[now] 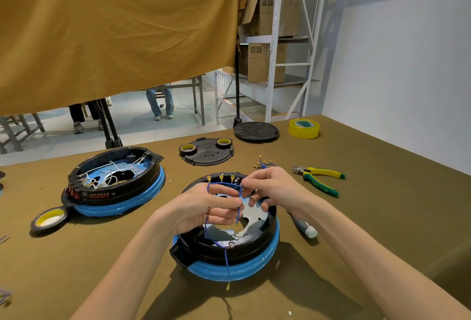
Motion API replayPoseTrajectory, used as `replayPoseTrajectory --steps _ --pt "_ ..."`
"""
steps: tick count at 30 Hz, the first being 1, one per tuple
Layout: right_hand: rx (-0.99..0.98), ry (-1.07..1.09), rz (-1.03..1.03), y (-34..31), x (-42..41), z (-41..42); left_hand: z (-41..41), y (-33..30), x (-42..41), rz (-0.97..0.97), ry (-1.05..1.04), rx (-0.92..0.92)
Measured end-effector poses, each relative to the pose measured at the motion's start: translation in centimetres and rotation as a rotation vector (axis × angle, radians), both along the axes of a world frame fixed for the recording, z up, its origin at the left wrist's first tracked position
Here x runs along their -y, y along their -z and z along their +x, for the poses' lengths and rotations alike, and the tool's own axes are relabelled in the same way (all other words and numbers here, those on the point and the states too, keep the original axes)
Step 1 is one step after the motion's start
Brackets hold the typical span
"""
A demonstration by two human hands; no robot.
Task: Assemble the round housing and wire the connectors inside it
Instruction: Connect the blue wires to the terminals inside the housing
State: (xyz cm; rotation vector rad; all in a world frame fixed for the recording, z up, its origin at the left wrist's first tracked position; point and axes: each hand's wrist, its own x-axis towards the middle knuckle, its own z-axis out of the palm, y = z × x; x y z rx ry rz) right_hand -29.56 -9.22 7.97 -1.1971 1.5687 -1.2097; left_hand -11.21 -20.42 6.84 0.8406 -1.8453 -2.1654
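The round housing [226,251], black on a blue base, is set on the tabletop [369,217] directly below both hands, so that its open top is within easy reach for wiring. A blue wire [225,258] is draped from inside it over the near rim, its terminal hanging down in front of the blue base, probably left loose until its turn comes. Brass connectors [221,177] are stood upright along the far rim, where they can be reached from above.

The left hand [206,207] is curled, with blue wire pinched between thumb and fingertips above the opening. The right hand [265,189] is likewise curled, its fingertips closed on the wire near the far rim, seemingly to guide an end toward a connector.

A second housing [114,182], already wired in white, is placed to the left, perhaps as a reference. Spare blue leads [263,163] and pliers [319,178] are kept just right of the work, and a black cover plate [206,152] carrying 2 tape rolls lies behind.
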Motion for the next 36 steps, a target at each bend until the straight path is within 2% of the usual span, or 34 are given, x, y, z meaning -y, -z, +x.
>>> replayPoseTrajectory --steps 9,12,16,19,24,27,29,31,34,36 --pt "-0.001 -0.009 -0.009 0.5 -0.2 -0.1 -0.1 0.1 0.2 -0.002 -0.017 0.008" --pt "-0.033 0.058 -0.019 0.8 -0.1 -0.1 -0.1 -0.1 0.0 0.005 -0.011 -0.011" --pt "-0.041 0.137 0.049 1.1 -0.2 -0.5 -0.4 -0.2 -0.1 -0.032 -0.130 -0.044" --pt "-0.069 0.158 0.097 1.0 -0.4 -0.8 -1.0 0.3 -0.1 -0.192 -0.210 0.013" --pt "-0.348 0.263 0.092 1.5 -0.6 -0.1 -1.8 0.3 -0.4 -0.397 -0.213 0.159" --pt "-0.416 0.283 0.074 1.9 -0.7 0.4 -1.7 0.5 0.0 -0.725 -0.303 0.114" --pt "-0.321 0.275 0.056 1.4 -0.7 0.2 -1.1 0.7 0.8 -0.975 -0.450 0.060" --pt "-0.143 0.235 0.037 0.7 -0.8 -0.3 -0.5 1.0 1.6 -1.107 -0.451 0.145" --pt "-0.059 0.211 0.007 0.4 -0.8 -0.5 0.3 1.8 2.0 -1.124 -0.278 0.344" --pt "-0.065 0.227 0.006 0.7 -0.6 -0.5 0.7 2.0 2.0 -1.091 -0.259 0.372"
